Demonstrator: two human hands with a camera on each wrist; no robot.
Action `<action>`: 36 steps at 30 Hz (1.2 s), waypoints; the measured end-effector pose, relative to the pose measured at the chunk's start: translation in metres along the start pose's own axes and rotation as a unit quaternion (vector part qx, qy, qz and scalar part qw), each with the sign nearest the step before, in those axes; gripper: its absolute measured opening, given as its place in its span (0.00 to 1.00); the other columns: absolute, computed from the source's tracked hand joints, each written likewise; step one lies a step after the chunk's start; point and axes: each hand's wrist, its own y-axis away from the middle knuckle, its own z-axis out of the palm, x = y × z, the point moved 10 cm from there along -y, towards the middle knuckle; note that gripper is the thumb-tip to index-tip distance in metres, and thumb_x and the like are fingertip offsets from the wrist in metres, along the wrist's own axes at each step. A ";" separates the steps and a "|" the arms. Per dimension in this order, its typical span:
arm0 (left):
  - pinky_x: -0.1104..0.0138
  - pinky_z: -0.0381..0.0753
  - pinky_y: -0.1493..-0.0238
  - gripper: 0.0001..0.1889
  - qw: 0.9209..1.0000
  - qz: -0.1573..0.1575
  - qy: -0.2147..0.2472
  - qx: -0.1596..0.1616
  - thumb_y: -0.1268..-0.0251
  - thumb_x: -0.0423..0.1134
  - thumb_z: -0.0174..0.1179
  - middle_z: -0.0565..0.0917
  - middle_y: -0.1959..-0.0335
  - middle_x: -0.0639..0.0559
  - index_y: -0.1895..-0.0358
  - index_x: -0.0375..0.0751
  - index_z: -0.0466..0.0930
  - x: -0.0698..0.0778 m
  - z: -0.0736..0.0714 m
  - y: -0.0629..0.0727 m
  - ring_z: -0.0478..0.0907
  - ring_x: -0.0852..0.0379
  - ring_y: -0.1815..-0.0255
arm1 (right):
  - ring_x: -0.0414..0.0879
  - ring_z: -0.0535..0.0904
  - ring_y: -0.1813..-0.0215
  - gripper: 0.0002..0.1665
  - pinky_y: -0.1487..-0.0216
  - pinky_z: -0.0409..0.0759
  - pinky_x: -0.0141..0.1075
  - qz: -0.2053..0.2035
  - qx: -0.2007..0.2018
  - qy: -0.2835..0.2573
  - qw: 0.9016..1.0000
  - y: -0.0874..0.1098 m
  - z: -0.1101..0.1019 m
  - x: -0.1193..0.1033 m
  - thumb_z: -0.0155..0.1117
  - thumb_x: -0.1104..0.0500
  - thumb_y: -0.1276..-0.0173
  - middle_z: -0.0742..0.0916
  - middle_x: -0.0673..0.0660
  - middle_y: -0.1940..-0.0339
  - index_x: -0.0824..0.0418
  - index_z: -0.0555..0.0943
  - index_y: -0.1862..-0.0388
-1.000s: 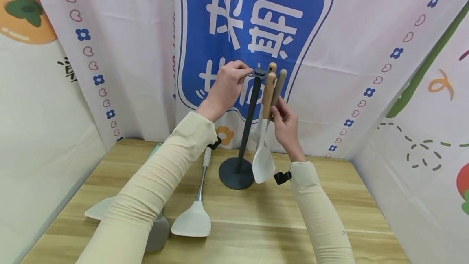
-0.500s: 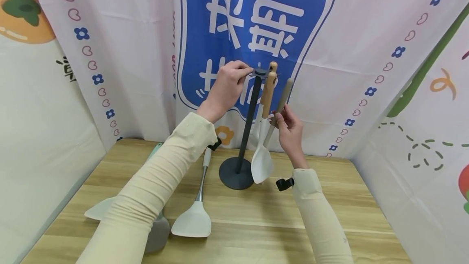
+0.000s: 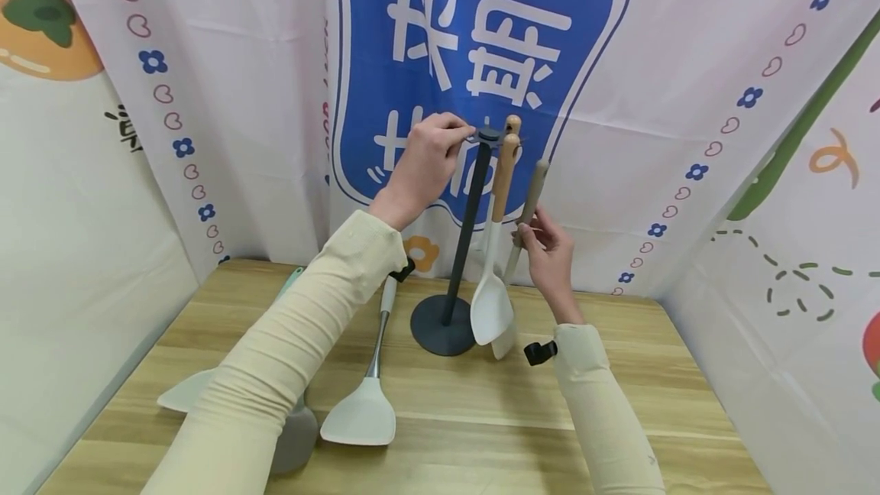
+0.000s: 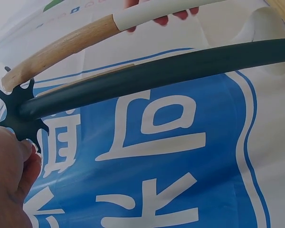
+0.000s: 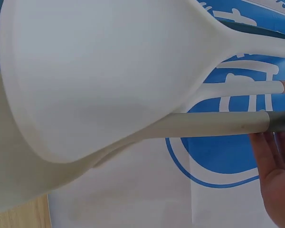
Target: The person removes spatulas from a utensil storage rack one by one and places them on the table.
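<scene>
My left hand (image 3: 429,163) pinches the edge of the hook plate (image 4: 16,107) on top of a dark upright utensil stand (image 3: 465,235). In my right hand (image 3: 552,254) is the grey handle of a beige spatula (image 3: 535,188), gripped between thumb and fingers. It tilts to the right of the stand, its top end below the hooks. Its broad head is partly hidden behind a white spoon-shaped utensil (image 3: 491,312) with a wooden handle, which hangs from the plate. Behind that hangs a second wooden-handled utensil (image 3: 512,124), mostly covered.
On the wooden table (image 3: 584,418) left of the stand lies a white turner (image 3: 360,415) with a metal shaft. Farther left, a grey utensil head (image 3: 296,441) and a pale one (image 3: 186,392) stick out under my left sleeve. A printed curtain (image 3: 619,159) stands close behind.
The spatula has come away from the hook plate, moving right and down with my right hand. My left hand keeps its place on the plate.
</scene>
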 end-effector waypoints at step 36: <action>0.64 0.82 0.41 0.13 0.999 0.008 -0.024 -0.022 0.24 0.27 0.55 0.84 0.50 0.38 0.44 0.28 0.84 -0.001 0.006 0.001 0.79 0.46 0.47 | 0.36 0.86 0.65 0.29 0.58 0.87 0.29 0.110 0.014 0.060 0.992 0.019 -0.038 0.028 0.63 0.68 0.27 0.84 0.69 0.53 0.66 0.72 0.28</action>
